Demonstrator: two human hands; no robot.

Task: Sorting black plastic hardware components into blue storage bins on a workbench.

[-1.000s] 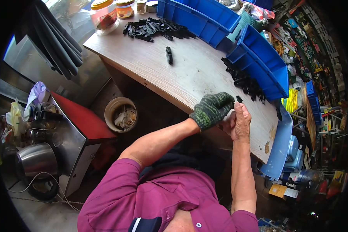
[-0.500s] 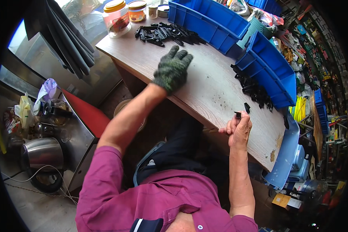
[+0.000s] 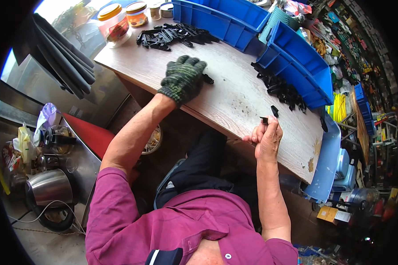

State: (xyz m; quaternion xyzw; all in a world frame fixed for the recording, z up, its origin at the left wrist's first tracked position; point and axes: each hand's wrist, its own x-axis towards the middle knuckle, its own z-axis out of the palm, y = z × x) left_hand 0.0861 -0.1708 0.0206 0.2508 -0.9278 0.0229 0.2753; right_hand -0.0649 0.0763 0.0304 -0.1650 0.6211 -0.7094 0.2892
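In a camouflage-green knit glove, my left hand point(image 3: 183, 79) is over the table's near left part with its fingers curled together. A small black plastic part point(image 3: 208, 79) sticks out by its thumb side, partly hidden by the glove. My bare right hand point(image 3: 267, 138) is at the table's near right edge, closed in a pinch. Between its thumb and fingers is another small black plastic part point(image 3: 274, 111), with dark bits showing on either side of the thumb. Beyond my left hand lies a pile of slim black plastic parts point(image 3: 174, 35).
Two blue bins point(image 3: 221, 24) point(image 3: 298, 66) line the table's point(image 3: 234, 84) far side. Shorter black pieces point(image 3: 281, 88) are heaped before the right one. Jars point(image 3: 112, 24) stand at the far left corner. A metal kettle point(image 3: 51, 187) is on the left side stand, and a bucket point(image 3: 152, 140) below.
The view has shifted slightly. My left hand has drawn back from the pile of slim parts, and a black part now shows beside its thumb. My right hand keeps its pinch.
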